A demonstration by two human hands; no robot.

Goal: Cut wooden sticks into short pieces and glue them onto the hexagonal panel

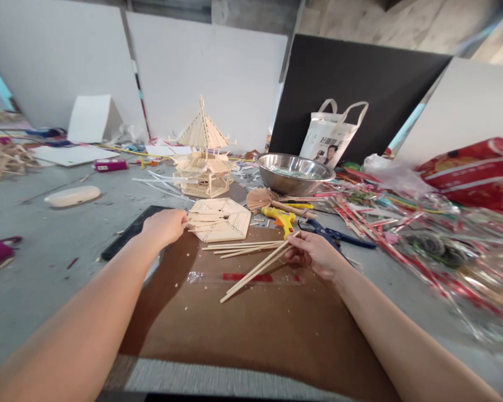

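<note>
My left hand [164, 226] is closed on the left edge of a flat hexagonal panel of wooden sticks [221, 218] lying at the far edge of a brown cardboard sheet [251, 324]. My right hand [314, 254] pinches a pair of long wooden sticks [257, 269] that slant down to the left over the cardboard. Several loose sticks [241, 247] lie between the two hands. Behind the panel stands a stick-built pavilion model [203, 159] with a pointed roof.
A yellow glue gun [281, 218], blue-handled cutters [333, 233] and a small fan-shaped stick piece [262, 198] lie beyond my right hand. A steel bowl [294, 173], a tote bag [333, 137] and a heap of red wrappers [402, 223] fill the right. A dark tablet [128, 234] lies left.
</note>
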